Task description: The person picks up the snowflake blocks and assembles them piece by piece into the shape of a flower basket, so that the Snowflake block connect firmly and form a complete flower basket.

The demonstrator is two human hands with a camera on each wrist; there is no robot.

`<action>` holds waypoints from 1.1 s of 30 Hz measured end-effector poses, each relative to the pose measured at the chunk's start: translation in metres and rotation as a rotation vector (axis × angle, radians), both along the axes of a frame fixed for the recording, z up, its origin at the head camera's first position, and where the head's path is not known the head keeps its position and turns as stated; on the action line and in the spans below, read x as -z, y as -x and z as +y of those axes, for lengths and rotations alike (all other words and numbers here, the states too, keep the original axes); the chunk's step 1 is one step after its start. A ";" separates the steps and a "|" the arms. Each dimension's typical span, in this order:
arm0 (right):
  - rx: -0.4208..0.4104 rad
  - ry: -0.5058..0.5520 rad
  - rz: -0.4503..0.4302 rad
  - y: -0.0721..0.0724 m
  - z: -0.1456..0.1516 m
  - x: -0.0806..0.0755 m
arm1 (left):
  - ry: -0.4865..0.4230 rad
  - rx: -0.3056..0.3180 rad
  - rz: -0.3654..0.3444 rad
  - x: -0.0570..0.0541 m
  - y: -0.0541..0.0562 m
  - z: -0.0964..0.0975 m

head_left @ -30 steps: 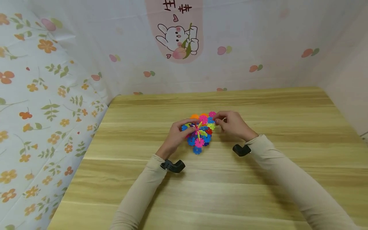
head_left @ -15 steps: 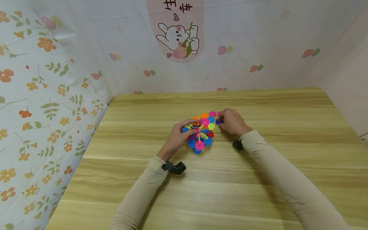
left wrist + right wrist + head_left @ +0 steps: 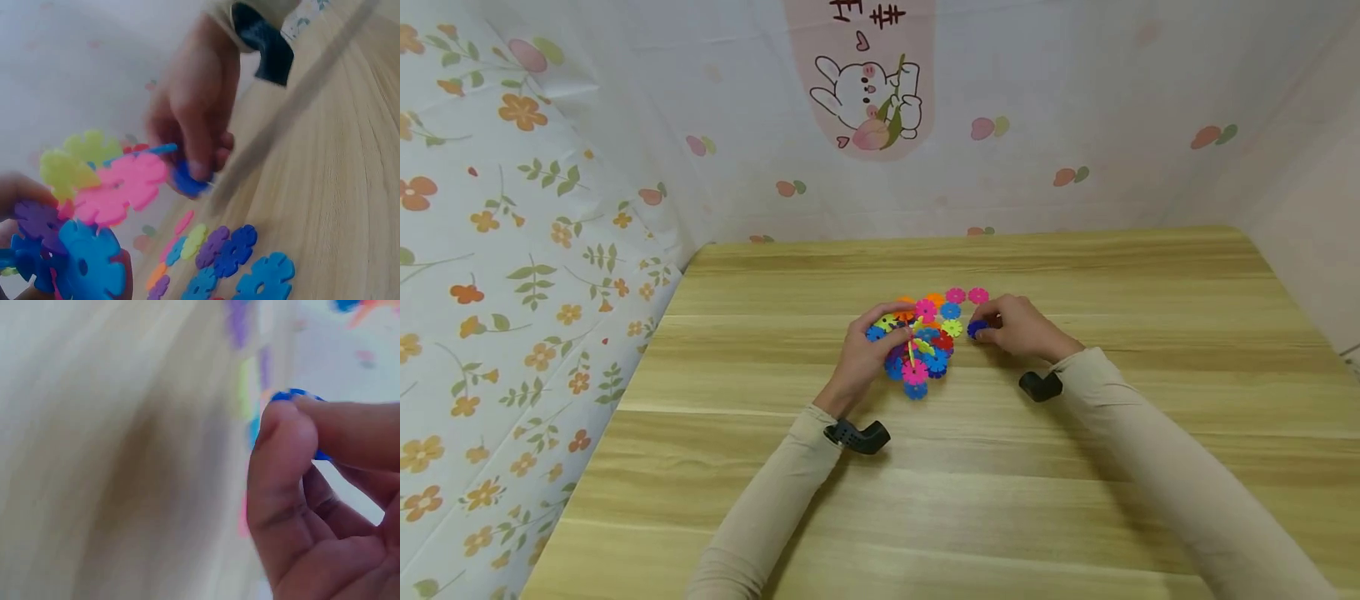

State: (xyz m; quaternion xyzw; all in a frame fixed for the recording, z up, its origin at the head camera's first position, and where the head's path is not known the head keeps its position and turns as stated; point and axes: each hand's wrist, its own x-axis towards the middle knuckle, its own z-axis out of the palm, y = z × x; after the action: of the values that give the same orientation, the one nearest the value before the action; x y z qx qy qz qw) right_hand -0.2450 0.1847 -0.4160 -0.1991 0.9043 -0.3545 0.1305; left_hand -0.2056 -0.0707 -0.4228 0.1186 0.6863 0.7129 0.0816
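Note:
My left hand point(image 3: 863, 358) grips a cluster of interlocked flower-shaped plastic discs point(image 3: 915, 372) in pink, blue, yellow and other colours. Up close in the left wrist view, a pink disc point(image 3: 122, 190) and a light blue disc point(image 3: 90, 265) stick out from it. To the right of the cluster, my right hand point(image 3: 1026, 327) pinches a dark blue disc point(image 3: 976, 328) between thumb and index finger. The right wrist view shows only slivers of that blue disc point(image 3: 322, 455) behind the fingertips.
Loose discs lie flat on the wooden table point(image 3: 1000, 500) behind and beneath the cluster, among them a pink disc point(image 3: 978, 296), a light blue disc point(image 3: 951, 311) and a yellow-green disc point(image 3: 952, 327). A patterned white cloth point(image 3: 737, 125) hangs behind the table.
My right hand has drawn away to the right of the cluster, and a dark blue disc now shows in its pinch. A second pink disc has come into sight. The left hand stays nearly in place.

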 end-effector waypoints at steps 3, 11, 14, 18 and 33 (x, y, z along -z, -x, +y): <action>0.011 0.151 -0.056 -0.008 -0.003 -0.010 | -0.015 -0.011 0.007 0.001 0.001 0.000; 0.054 0.380 -0.022 -0.029 -0.028 -0.038 | -0.018 -0.013 0.043 -0.005 0.000 0.001; 0.077 0.400 0.008 -0.031 -0.033 -0.038 | -0.023 -0.002 0.048 -0.014 -0.006 0.004; 0.118 0.384 0.018 -0.034 -0.035 -0.036 | 0.000 0.008 0.074 -0.024 -0.011 0.009; 0.196 0.343 0.232 -0.044 -0.042 -0.031 | 0.044 -0.053 0.180 -0.017 -0.013 0.015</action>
State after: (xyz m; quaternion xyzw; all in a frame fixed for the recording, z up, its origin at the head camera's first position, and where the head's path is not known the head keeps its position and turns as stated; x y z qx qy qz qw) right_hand -0.2014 0.1422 -0.3849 -0.1692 0.8546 -0.4890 -0.0449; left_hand -0.1929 -0.0557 -0.4058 0.1621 0.7092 0.6861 0.0033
